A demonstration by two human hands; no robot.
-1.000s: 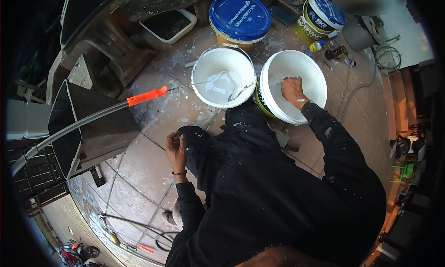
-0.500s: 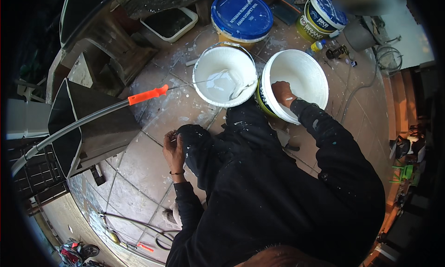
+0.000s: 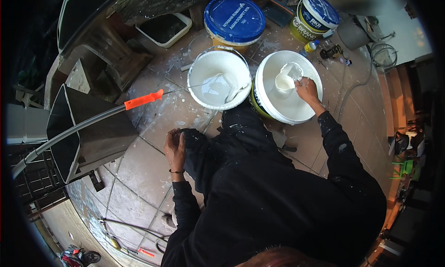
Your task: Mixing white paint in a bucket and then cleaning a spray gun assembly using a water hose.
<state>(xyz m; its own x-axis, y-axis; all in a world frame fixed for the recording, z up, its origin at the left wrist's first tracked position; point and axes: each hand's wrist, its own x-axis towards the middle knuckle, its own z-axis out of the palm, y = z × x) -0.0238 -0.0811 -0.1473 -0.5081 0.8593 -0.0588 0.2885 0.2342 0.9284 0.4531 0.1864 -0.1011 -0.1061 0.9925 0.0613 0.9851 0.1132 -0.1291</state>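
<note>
My right hand (image 3: 307, 91) is closed on the edge of a small white paint-coated cup (image 3: 283, 81), tilted inside the white-lined bucket (image 3: 267, 105) on the right. White paint shows in and around the cup. Left of it stands another white bucket (image 3: 198, 98), with thin whitish liquid at its bottom and a wire handle. My left hand (image 3: 175, 149) rests against my left knee, its fingers loosely curled with nothing seen in them. A paint roller pole with an orange grip (image 3: 143, 98) reaches over the left bucket's rim; its head is partly hidden by the paint.
A blue-lidded paint pail (image 3: 235, 19) stands behind the buckets, a second lidded pail (image 3: 311, 17) farther right. A small bottle (image 3: 308, 47) and grey hose (image 3: 354, 85) lie right. A dark angular container (image 3: 99, 128) and rectangular tub (image 3: 164, 28) are left.
My right hand has risen from deep inside the right bucket toward its right rim, bringing the paint-coated cup into view. My left hand stays by the knee. The view has shifted slightly.
</note>
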